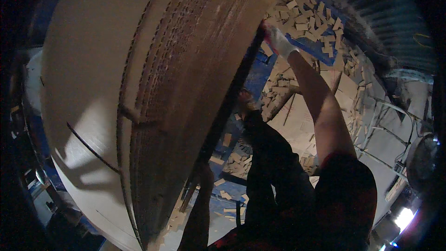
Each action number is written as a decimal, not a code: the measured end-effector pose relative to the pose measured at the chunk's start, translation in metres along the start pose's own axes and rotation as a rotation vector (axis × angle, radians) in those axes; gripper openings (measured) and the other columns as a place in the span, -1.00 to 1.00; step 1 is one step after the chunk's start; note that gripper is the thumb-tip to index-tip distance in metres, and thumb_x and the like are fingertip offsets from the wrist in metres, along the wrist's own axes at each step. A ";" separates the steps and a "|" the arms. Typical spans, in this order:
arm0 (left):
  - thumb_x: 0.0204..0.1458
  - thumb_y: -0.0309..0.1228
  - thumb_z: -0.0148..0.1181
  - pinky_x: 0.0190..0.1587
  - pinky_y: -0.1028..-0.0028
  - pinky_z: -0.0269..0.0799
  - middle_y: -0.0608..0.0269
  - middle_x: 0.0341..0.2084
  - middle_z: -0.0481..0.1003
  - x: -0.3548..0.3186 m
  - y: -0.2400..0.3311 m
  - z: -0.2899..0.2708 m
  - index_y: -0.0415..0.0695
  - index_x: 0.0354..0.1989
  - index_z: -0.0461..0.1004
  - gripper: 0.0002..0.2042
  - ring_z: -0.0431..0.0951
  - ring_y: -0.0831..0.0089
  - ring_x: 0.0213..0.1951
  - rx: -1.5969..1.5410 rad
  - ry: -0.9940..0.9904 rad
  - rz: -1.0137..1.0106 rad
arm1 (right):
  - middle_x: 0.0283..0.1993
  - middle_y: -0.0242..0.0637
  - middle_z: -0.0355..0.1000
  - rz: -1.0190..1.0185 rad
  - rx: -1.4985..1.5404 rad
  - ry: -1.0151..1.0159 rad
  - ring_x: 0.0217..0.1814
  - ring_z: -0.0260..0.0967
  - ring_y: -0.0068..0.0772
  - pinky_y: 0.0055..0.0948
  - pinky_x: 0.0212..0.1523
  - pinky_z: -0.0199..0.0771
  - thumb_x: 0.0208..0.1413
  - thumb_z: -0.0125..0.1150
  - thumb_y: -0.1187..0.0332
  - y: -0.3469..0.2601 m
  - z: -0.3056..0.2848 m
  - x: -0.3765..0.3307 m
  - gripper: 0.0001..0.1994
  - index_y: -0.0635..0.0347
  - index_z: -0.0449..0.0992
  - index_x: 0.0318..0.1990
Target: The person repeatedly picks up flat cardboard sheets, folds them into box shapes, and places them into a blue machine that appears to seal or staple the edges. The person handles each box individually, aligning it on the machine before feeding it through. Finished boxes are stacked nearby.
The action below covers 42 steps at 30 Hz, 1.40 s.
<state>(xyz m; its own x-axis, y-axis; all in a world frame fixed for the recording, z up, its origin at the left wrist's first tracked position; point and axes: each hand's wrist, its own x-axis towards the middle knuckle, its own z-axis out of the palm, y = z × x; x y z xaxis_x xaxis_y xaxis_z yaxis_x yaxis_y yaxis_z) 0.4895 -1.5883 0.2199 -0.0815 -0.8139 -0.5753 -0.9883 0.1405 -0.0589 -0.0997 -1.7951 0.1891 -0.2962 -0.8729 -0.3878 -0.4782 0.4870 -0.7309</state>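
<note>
A tall stack of brown corrugated cardboard sheets (200,60) leans across the left and middle of the view, its layered edges facing me. At the stack's far right corner is my right hand (277,41), in a white glove with red at the fingers. Those fingers bend round the cardboard edge, and their tips are partly hidden. Lower down, my left hand (203,175) is against the near part of the same dark edge. Shadow and the stack hide its fingers. A broad pale sheet face (88,88) forms the stack's left side.
Many small cardboard offcuts (306,16) lie scattered over the blue surface (260,72) at the right. Flattened cardboard (297,116) covers the floor beside my dark-trousered leg (269,158). A metal rail frame (388,135) stands farther right, below a ribbed dark panel (390,14).
</note>
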 end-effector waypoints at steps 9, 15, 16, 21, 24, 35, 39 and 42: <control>0.09 -0.32 0.11 -0.10 0.17 0.41 -0.04 -0.17 0.53 -0.009 0.020 -0.059 -0.16 0.07 0.39 -0.63 0.52 0.05 -0.10 -0.245 0.256 0.237 | 0.26 0.00 0.16 -0.200 0.072 0.609 0.33 0.09 -0.02 -0.22 0.24 0.17 0.12 0.12 0.36 -0.120 -0.012 -0.104 -0.46 0.28 0.18 0.25; 0.01 -0.35 0.10 -0.20 0.14 0.45 0.03 -0.26 0.54 -0.066 0.009 -0.083 -0.10 -0.05 0.47 -0.69 0.55 0.11 -0.17 0.008 0.012 0.237 | 0.31 -0.15 0.15 -0.846 -0.780 -0.234 0.32 0.08 -0.10 0.09 0.31 -0.01 -0.12 0.36 0.16 -0.204 0.029 -0.261 -0.38 0.11 0.33 0.14; -0.01 -0.36 0.10 -0.23 0.14 0.46 0.04 -0.27 0.54 -0.076 0.008 -0.087 -0.09 -0.07 0.48 -0.70 0.56 0.11 -0.19 -0.129 -0.042 0.196 | 0.25 -0.16 0.21 -0.945 -0.830 -0.281 0.28 0.13 -0.08 0.17 0.28 0.00 -0.14 0.36 0.14 -0.219 0.042 -0.264 -0.40 0.10 0.36 0.10; -0.04 -0.42 0.09 -0.44 0.12 0.52 0.01 -0.44 0.53 -0.130 -0.009 -0.118 -0.11 -0.11 0.44 -0.72 0.59 0.08 -0.39 -0.228 0.179 0.413 | 0.02 -0.12 0.41 -1.125 -0.947 -0.438 0.12 0.31 0.00 0.07 0.15 0.24 -0.02 0.22 0.05 -0.253 0.071 -0.276 -0.57 0.09 0.50 -0.05; -0.04 -0.42 0.11 -0.44 0.12 0.53 0.01 -0.45 0.53 -0.158 -0.017 -0.166 -0.13 0.00 0.35 -0.63 0.60 0.05 -0.40 -0.308 0.064 0.428 | -0.27 -0.12 0.51 -1.028 -0.964 -0.644 -0.18 0.48 -0.03 -0.12 -0.22 0.49 -0.08 0.27 0.04 -0.277 0.055 -0.296 -0.63 0.05 0.56 -0.17; 0.10 -0.28 0.05 -0.09 0.02 0.43 -0.31 -0.09 0.38 -0.235 -0.084 -0.432 -0.14 0.34 -0.05 -0.36 0.49 -0.15 -0.12 -0.263 0.084 0.799 | -0.25 -0.15 0.55 -0.450 -0.905 -0.902 -0.28 0.54 -0.19 -0.27 -0.22 0.53 -0.15 0.36 0.20 -0.537 -0.079 -0.375 -0.58 0.02 0.56 -0.06; 0.09 -0.29 -0.06 -0.13 0.03 0.41 -0.11 -0.18 0.45 -0.211 -0.111 -0.554 -0.20 0.22 0.17 -0.50 0.50 -0.06 -0.17 -0.333 0.003 0.795 | -0.28 -0.18 0.57 -0.830 -1.217 -0.745 -0.26 0.54 -0.29 -0.40 -0.23 0.50 -0.33 0.41 0.23 -0.607 -0.117 -0.308 -0.39 0.16 0.49 0.03; 0.09 -0.30 -0.01 -0.02 0.05 0.36 0.01 -0.12 0.46 -0.192 -0.115 -0.608 -0.21 0.17 0.24 -0.53 0.46 0.06 -0.06 -0.213 0.160 0.415 | -0.29 -0.18 0.56 -0.372 -1.007 -0.912 -0.27 0.53 -0.35 -0.44 -0.22 0.49 -0.36 0.36 0.35 -0.668 -0.122 -0.242 -0.34 0.26 0.44 0.07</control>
<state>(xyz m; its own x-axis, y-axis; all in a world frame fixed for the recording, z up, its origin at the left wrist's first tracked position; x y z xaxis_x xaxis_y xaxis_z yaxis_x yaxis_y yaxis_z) 0.5401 -1.7909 0.8337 -0.4766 -0.7923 -0.3810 -0.8711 0.3670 0.3264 0.1908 -1.9059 0.8396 0.4234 -0.4776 -0.7698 -0.9023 -0.2985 -0.3110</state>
